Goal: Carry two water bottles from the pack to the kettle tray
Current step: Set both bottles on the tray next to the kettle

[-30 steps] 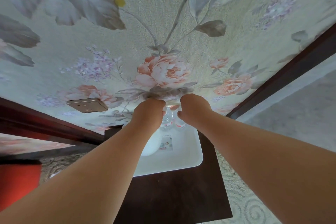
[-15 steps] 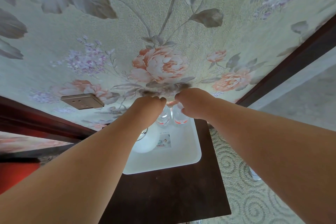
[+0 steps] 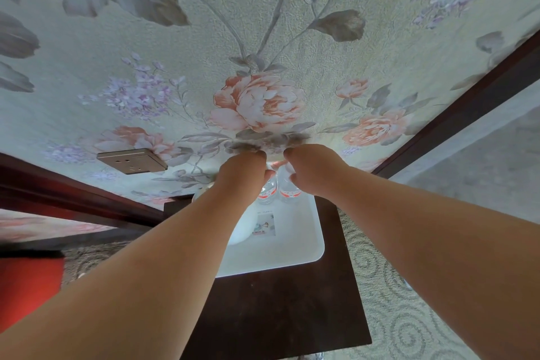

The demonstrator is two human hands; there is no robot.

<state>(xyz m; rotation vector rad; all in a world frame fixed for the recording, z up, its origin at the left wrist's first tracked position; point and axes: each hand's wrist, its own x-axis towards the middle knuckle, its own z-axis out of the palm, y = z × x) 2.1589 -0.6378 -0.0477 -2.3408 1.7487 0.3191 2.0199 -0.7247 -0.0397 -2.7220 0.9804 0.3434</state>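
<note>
Two clear water bottles with red-and-white labels stand side by side at the far end of the white tray (image 3: 295, 254). My left hand (image 3: 242, 175) is closed over the top of the left bottle (image 3: 267, 191). Over the top of the right bottle (image 3: 289, 191), my right hand (image 3: 314, 172) is closed the same way. Both caps are hidden under my fingers. A white kettle (image 3: 242, 228) sits in the tray under my left forearm, mostly hidden. The pack is out of view.
The tray rests on a small dark wooden table (image 3: 277, 310) against a floral-papered wall. A wall socket (image 3: 131, 161) is to the left, dark wood trim (image 3: 455, 114) to the right. A printed card (image 3: 264, 225) lies in the tray. Patterned carpet (image 3: 394, 316) and something red (image 3: 29, 286) flank the table.
Both hands stay on the bottle tops with the bottles on the tray. My view has tilted slightly downward, showing more of the table and carpet.
</note>
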